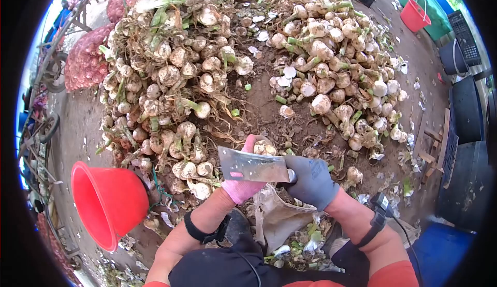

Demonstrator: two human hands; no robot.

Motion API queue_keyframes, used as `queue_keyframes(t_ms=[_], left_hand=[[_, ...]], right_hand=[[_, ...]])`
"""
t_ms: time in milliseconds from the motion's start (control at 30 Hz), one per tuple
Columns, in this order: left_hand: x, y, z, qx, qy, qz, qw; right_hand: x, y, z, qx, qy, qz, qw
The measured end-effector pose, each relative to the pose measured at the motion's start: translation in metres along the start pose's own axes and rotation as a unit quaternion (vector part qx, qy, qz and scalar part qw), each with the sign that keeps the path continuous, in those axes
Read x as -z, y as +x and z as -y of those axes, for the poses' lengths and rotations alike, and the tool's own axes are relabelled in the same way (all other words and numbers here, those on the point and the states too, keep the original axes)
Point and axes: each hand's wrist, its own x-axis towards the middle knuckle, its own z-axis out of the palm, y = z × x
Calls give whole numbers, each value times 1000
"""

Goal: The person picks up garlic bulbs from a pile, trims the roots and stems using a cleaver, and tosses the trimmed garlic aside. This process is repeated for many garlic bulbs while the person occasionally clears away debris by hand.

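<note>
My right hand [312, 180], in a grey glove, is wrapped round the handle of a cleaver [253, 166]. The broad blade points left and lies across the front of my left hand [243, 187], which wears a pink glove. A garlic bulb [264, 148] shows just above the blade, held by the left hand, whose fingers are partly hidden behind the metal. Beyond the hands, a large heap of garlic with stalks [171, 75] lies at the left and another heap of bulbs [336, 54] at the right. Below the hands is a beige cloth [279, 216].
A red bucket [121, 199] lies tilted at the left. Pink net sacks [85, 59] stand at the upper left. At the right are a small red bucket [415, 17], dark tubs [467, 106], wooden pieces [432, 150] and a blue container [440, 253]. Trimmings [305, 251] litter the ground.
</note>
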Motion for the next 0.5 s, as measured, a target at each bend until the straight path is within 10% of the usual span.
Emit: queue_keyframes(t_ms=[67, 233, 300, 367, 500], left_hand=[[3, -3, -12, 115, -251, 55, 960], [17, 9, -38, 122, -263, 94, 952], [18, 13, -21, 271, -331, 28, 904], [3, 31, 8, 250, -219, 42, 942], [20, 69, -40, 109, -425, 76, 895]], right_hand=[[-2, 1, -9, 5, -1, -12, 1000], [-6, 15, -110, -180, -4, -45, 983], [-20, -35, -107, -226, 94, -94, 965], [-24, -20, -96, -227, 200, -98, 948], [-46, -17, -79, -307, 362, -81, 876]])
